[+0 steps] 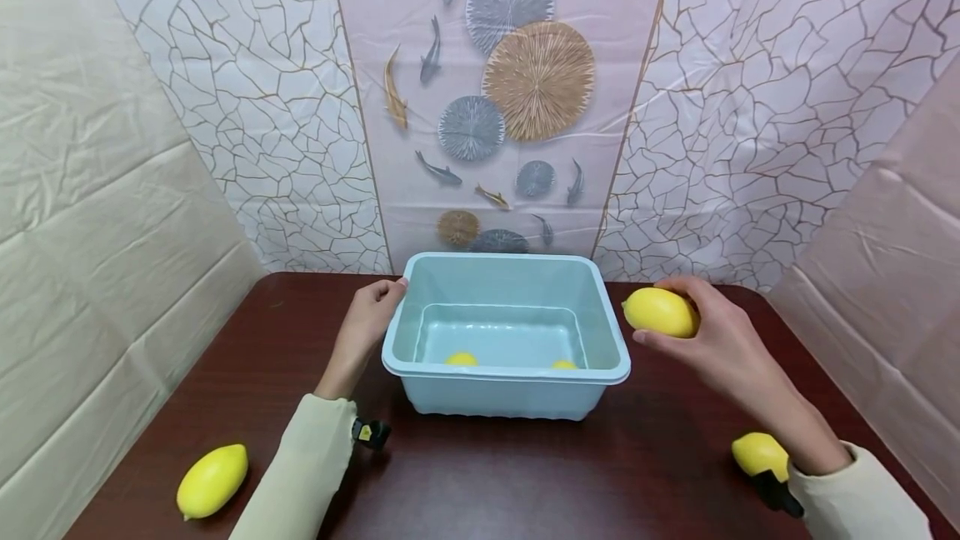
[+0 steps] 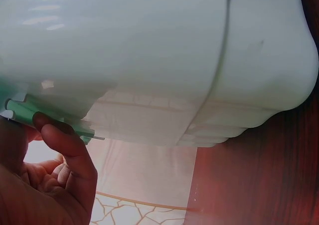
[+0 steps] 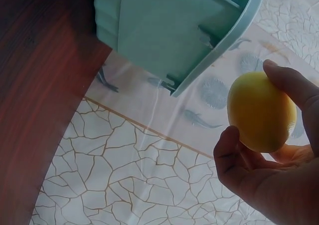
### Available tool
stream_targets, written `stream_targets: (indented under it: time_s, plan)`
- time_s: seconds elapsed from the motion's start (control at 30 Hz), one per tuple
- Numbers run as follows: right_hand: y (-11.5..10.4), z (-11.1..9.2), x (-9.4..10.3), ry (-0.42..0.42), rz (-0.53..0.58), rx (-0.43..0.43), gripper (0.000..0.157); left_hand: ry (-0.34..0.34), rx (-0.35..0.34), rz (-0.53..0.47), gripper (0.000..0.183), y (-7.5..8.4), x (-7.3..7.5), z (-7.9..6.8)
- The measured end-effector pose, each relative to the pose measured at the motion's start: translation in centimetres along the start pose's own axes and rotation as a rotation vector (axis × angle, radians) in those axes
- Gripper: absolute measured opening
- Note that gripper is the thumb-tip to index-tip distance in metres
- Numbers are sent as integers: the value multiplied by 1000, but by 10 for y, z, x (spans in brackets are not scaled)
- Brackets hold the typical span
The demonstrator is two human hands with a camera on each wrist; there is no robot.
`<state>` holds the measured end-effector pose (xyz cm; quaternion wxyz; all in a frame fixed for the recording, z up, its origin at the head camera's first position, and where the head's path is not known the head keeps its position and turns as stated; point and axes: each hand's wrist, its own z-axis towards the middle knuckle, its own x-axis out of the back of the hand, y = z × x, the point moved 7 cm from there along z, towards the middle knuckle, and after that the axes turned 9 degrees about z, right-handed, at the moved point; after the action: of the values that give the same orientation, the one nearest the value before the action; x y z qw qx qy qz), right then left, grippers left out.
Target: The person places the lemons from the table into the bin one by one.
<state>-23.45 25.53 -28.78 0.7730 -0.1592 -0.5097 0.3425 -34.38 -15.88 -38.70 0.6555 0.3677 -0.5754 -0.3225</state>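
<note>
We find the right hand point(image 1: 712, 327) gripping a lemon point(image 1: 658, 312), raised beside the basin point(image 1: 498, 398); the left hand point(image 1: 371, 312) grips the basin's rim point(image 1: 506, 372); we judge the lemon light, firm, smooth; best held mid-body.

I see yellow lemons point(image 1: 213, 482), a pale blue basin point(image 1: 495, 397), a dark red-brown table point(image 1: 480, 482). The pinkish panel point(image 1: 501, 169) shows me grey and golden discs point(image 1: 538, 80); white panels point(image 1: 750, 107) have a brown cracked pattern.

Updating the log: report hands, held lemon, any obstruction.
Left hand gripping light-blue basin. Right hand holding lemon, raised beside basin. Nothing visible between lemon and basin.
</note>
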Motion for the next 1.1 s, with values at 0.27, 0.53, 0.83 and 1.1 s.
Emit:
stream_targets:
  time_s: [0.27,0.53,0.83,1.1]
  plan:
    - [-5,3,-5,-3,6,49,64,7,-3,-7,44,0,0,-1]
    - [-7,7,-11,-33,23,19,66,-4,3,-9,45,0,0,-1]
    - [-19,18,-22,-58,40,78,62,-1,-1,1,46,-1,3,0]
    - [-23,25,-34,-127,43,80,58,-8,13,3,46,-2,0,1]
